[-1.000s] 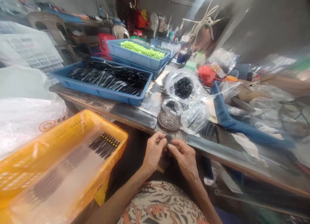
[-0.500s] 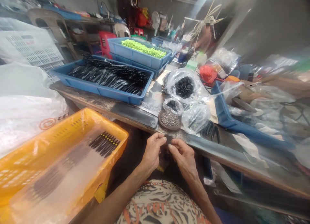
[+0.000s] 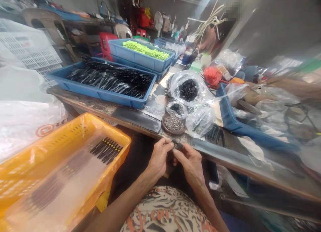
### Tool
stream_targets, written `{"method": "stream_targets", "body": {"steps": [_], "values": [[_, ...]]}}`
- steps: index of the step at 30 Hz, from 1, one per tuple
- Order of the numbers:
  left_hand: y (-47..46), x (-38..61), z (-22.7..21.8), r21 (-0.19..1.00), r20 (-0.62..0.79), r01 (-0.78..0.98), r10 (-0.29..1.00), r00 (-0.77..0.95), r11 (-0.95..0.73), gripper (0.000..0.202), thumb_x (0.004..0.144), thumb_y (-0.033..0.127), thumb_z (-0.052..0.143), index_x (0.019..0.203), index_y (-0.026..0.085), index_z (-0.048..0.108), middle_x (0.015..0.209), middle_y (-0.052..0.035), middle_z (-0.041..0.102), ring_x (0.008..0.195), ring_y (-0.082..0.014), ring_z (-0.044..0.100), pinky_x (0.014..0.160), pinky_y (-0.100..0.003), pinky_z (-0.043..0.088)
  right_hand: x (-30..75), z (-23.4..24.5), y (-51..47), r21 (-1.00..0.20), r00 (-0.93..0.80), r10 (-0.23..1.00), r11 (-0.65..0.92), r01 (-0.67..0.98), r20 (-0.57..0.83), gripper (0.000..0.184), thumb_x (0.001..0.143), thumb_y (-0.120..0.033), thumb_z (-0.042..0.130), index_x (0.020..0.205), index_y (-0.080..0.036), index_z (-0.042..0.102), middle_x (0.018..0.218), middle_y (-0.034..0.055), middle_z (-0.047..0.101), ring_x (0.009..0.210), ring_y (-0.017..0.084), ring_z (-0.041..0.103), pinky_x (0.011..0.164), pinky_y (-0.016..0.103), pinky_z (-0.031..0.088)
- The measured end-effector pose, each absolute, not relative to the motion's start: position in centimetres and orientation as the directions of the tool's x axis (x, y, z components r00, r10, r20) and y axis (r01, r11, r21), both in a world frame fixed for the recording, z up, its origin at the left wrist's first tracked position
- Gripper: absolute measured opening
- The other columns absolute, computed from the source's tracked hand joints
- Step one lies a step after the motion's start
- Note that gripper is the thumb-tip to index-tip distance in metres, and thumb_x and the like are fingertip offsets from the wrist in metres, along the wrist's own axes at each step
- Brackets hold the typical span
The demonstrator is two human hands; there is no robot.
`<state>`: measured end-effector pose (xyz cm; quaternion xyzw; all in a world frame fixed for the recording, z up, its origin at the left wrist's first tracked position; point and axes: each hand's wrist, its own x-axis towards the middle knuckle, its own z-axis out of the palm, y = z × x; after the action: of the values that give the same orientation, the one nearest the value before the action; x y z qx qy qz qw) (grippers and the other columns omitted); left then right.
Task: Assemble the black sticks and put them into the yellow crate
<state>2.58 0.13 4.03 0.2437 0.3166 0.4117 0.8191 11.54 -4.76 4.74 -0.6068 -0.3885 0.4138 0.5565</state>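
My left hand (image 3: 158, 157) and my right hand (image 3: 189, 163) meet just below the table edge, both pinched on a small dark part (image 3: 177, 145) held between the fingertips. Right behind them on the table (image 3: 135, 120) sits a round dish of small metal pieces (image 3: 173, 123). Clear bags of black parts (image 3: 188, 89) lie behind the dish. A few loose black pieces (image 3: 215, 134) rest to the right of the dish.
A yellow crate (image 3: 62, 165) lined with plastic holds several dark rods at my left. A blue tray of black pieces (image 3: 105, 81) and a blue tray of green pieces (image 3: 142, 53) stand further back. Another person (image 3: 210, 38) works at the far end. Plastic bags clutter the right side.
Both hands stay pinched together on the small part with only slight finger shifts. The view has drifted a little to the left and down.
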Motion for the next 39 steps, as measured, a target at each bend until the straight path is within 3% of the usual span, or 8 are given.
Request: {"method": "stream_targets", "body": {"steps": [4, 8, 13, 17, 23, 30, 39], "values": [[0.2, 2.8, 3.5, 0.636, -0.360, -0.519, 0.815, 0.455, 0.571, 0.024, 0.057, 0.019, 0.068, 0.062, 0.015, 0.045, 0.054, 0.0043, 0.052, 0.046, -0.0064, 0.048, 0.045, -0.018, 0.039, 11.7, 4.7, -5.0, -0.993, 0.408, 0.912, -0.083, 0.087, -0.041, 0.018, 0.073, -0.031, 0.066, 0.079, -0.015, 0.062, 0.059, -0.0034, 0.055, 0.050, 0.009, 0.049, 0.047, 0.021, 0.043], [0.1, 2.9, 3.0, 0.653, -0.369, -0.465, 0.788, 0.493, 0.597, 0.022, 0.059, 0.021, 0.066, 0.063, 0.017, 0.044, 0.054, 0.0043, 0.052, 0.044, -0.0062, 0.046, 0.045, -0.019, 0.037, 12.1, 4.6, -5.1, -0.987, 0.389, 0.921, -0.082, 0.139, -0.022, 0.017, 0.073, -0.031, 0.066, 0.071, -0.016, 0.060, 0.057, -0.0034, 0.056, 0.052, 0.011, 0.052, 0.051, 0.022, 0.045], [-0.1, 2.8, 3.0, 0.661, -0.452, -0.332, 0.710, 0.540, 0.673, 0.019, 0.059, 0.020, 0.059, 0.067, 0.019, 0.042, 0.047, 0.0056, 0.047, 0.038, -0.0077, 0.043, 0.037, -0.018, 0.027, 12.6, 4.3, -5.2, -0.995, 0.304, 0.948, -0.100, 0.006, -0.094, 0.024, 0.074, -0.036, 0.067, 0.067, -0.017, 0.053, 0.050, -0.0037, 0.058, 0.044, 0.012, 0.055, 0.049, 0.024, 0.047], [-0.2, 2.7, 3.2, 0.638, -0.451, -0.327, 0.683, 0.574, 0.697, 0.019, 0.059, 0.019, 0.058, 0.067, 0.019, 0.040, 0.047, 0.0066, 0.044, 0.037, -0.0055, 0.040, 0.036, -0.016, 0.020, 13.5, 3.9, -5.3, -0.989, 0.259, 0.955, -0.133, -0.066, -0.145, 0.029, 0.068, -0.039, 0.073, 0.073, -0.017, 0.056, 0.054, -0.0025, 0.061, 0.048, 0.014, 0.059, 0.052, 0.026, 0.049], [-0.2, 2.7, 3.2, 0.665, -0.422, -0.334, 0.705, 0.570, 0.668, 0.019, 0.062, 0.020, 0.059, 0.068, 0.018, 0.041, 0.052, 0.0045, 0.049, 0.037, -0.0041, 0.040, 0.037, -0.016, 0.019, 14.5, 3.3, -5.4, -0.975, 0.258, 0.946, -0.159, -0.154, -0.195, 0.026, 0.072, -0.039, 0.070, 0.079, -0.016, 0.058, 0.061, -0.0025, 0.059, 0.046, 0.007, 0.048, 0.043, 0.016, 0.032], [-0.3, 2.8, 2.9, 0.704, -0.421, -0.314, 0.731, 0.538, 0.637, 0.018, 0.063, 0.021, 0.059, 0.065, 0.017, 0.042, 0.052, 0.0032, 0.051, 0.036, -0.0038, 0.041, 0.035, -0.015, 0.018, 14.6, 2.7, -5.1, -0.968, 0.245, 0.941, -0.201, -0.152, -0.234, 0.031, 0.073, -0.043, 0.068, 0.078, -0.014, 0.061, 0.056, -0.0039, 0.052, 0.042, 0.003, 0.034, 0.040, 0.016, 0.019], [-0.4, 2.8, 2.7, 0.731, -0.466, -0.213, 0.702, 0.539, 0.648, 0.015, 0.063, 0.021, 0.057, 0.061, 0.016, 0.042, 0.052, 0.0023, 0.051, 0.037, -0.0039, 0.042, 0.034, -0.014, 0.018, 14.4, 3.1, -4.8, -0.939, 0.292, 0.898, -0.279, -0.202, -0.330, 0.030, 0.064, -0.039, 0.072, 0.067, -0.014, 0.056, 0.047, -0.0071, 0.046, 0.035, 0.001, 0.025, 0.034, 0.015, 0.013]]}}
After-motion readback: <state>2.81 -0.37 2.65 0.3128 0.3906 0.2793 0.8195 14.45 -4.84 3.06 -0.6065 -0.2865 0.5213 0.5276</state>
